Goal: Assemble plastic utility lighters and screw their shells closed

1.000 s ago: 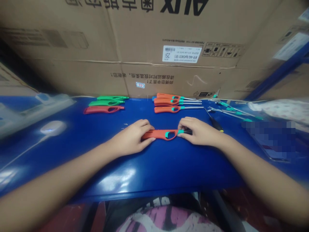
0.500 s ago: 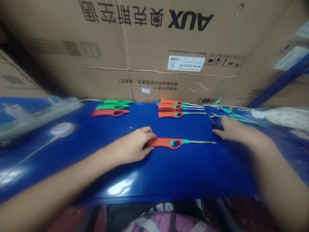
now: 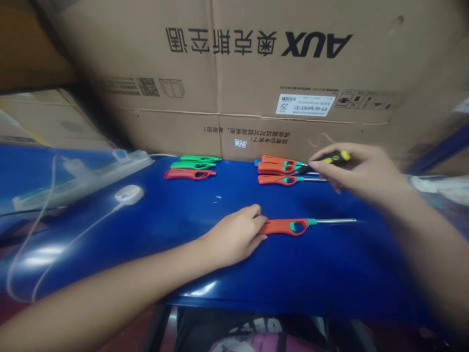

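Midway between the front and back edges of the blue surface point(image 3: 293, 274), an orange lighter point(image 3: 280, 227) lies pinched by its rear end in the left hand point(image 3: 238, 235); the right hand point(image 3: 361, 168), well apart, is closed around a black-and-yellow screwdriver point(image 3: 335, 158), raised toward the back edge; half a second ago it was lower, nearer the right side.

The right hand point(image 3: 362, 168) has lifted the screwdriver point(image 3: 334, 159) (earlier lying down).
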A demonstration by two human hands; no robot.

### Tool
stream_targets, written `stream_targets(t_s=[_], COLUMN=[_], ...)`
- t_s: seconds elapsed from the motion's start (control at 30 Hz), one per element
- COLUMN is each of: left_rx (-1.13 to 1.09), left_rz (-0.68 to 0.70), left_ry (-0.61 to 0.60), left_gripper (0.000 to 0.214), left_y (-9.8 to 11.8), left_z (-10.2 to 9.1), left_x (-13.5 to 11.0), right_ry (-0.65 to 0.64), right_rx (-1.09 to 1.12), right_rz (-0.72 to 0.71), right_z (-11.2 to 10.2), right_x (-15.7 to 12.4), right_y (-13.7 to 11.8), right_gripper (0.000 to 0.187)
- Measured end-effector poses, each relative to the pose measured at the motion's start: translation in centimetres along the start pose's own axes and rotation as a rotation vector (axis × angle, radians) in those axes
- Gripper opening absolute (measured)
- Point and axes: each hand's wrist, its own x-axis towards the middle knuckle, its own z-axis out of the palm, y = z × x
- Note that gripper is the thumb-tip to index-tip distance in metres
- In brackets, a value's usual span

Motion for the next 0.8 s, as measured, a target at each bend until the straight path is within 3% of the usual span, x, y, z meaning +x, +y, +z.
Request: stream_targets(t_s=[0.17,0.23,0.33,0.57,0.7,0.8], left_rx=[-0.048,-0.051,-0.076,-0.106,-0.136,-0.175], left_rz=[0.028,0.027,0.054,0.097,0.07,0.058], left_ry=[0.025,0.029,0.076,0.128,0.079,0.056], left_gripper=[0.033,0.032,0.034,0.04,0.035,0.036], left_y=[0.0,-0.2,-0.6,-1.0,-1.1,-1.1], left_z=[0.5,0.7,1.0,1.6,1.5,1.2], left_x=[0.0,0.0,0.0,-0.1,0.1,0.3], right_ry=[-0.266,-0.343,-0.348,-0.363,-0.206,-0.048], right_rx=[0.379,0.41,0.344,0.284,0.37,0.522], right_rz=[-0.048,-0.119,-0.257,-0.3,-0.228,-0.092], right_z=[7.7,10.0,11.9,12.6,11.4,9.6], right_x=[0.0,-0.1,-0.3,-0.6,-0.8,-1.0], right_y=[-2.3,-2.4,-2.5,-2.3,-2.2,-1.9], right_gripper=[0.027,0.024,0.018,0.016,0.018,0.025])
